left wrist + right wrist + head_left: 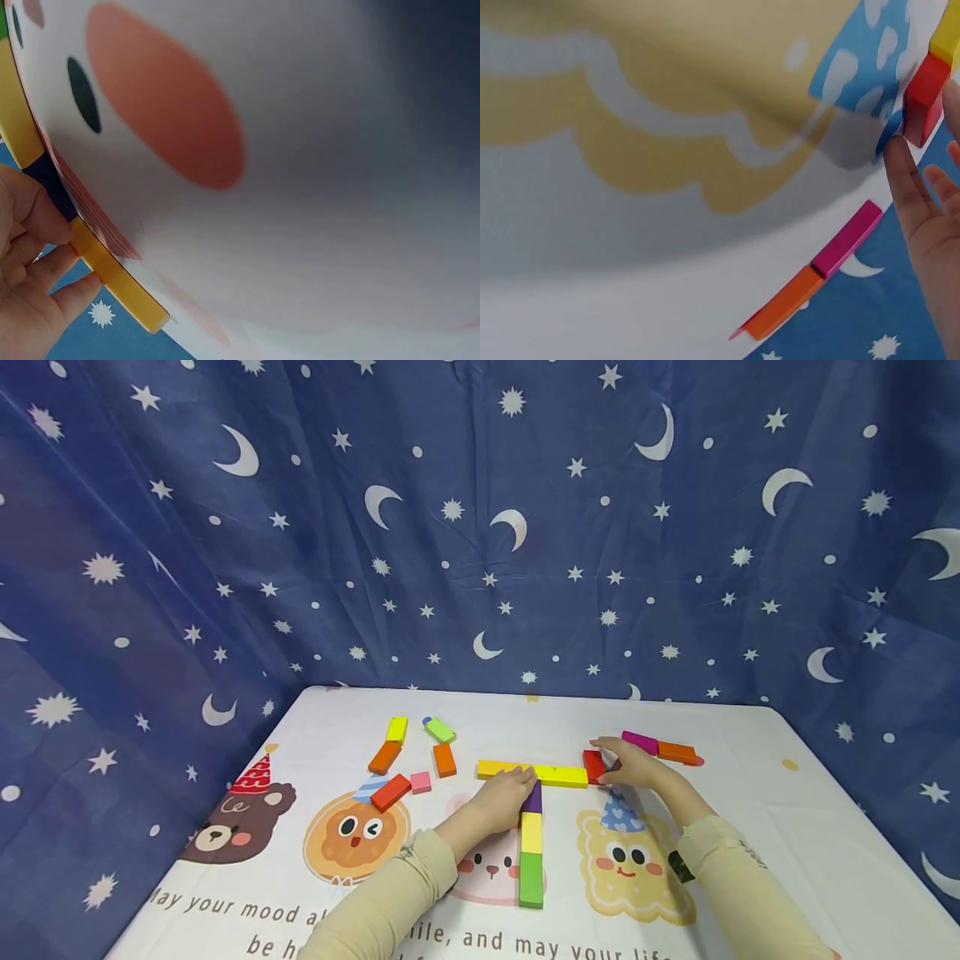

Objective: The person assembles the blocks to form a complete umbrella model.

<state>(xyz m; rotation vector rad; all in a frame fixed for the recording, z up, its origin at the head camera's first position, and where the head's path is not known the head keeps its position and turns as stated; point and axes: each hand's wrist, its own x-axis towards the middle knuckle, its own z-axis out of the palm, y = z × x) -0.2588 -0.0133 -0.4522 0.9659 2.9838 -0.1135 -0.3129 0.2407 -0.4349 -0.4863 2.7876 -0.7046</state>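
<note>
A row of two yellow blocks [562,777] meets a column made of a purple block [533,799], a pale yellow block [531,833] and a green block [531,881], forming a T. My left hand [504,800] rests at the joint; its fingertips touch the left yellow bar [124,289] and the purple block [54,184] in the left wrist view. At the row's right end my right hand [636,767] pinches a red block [592,766] between thumb and finger. In the right wrist view this red block [928,90] adjoins the yellow one.
Left of the T lie loose blocks: yellow [397,730], green [440,730], orange [444,760], red [391,793] and pink [421,782], among others. Magenta [640,742] and orange [677,752] blocks lie end to end beyond my right hand. A starry blue curtain [450,635] hangs behind the table.
</note>
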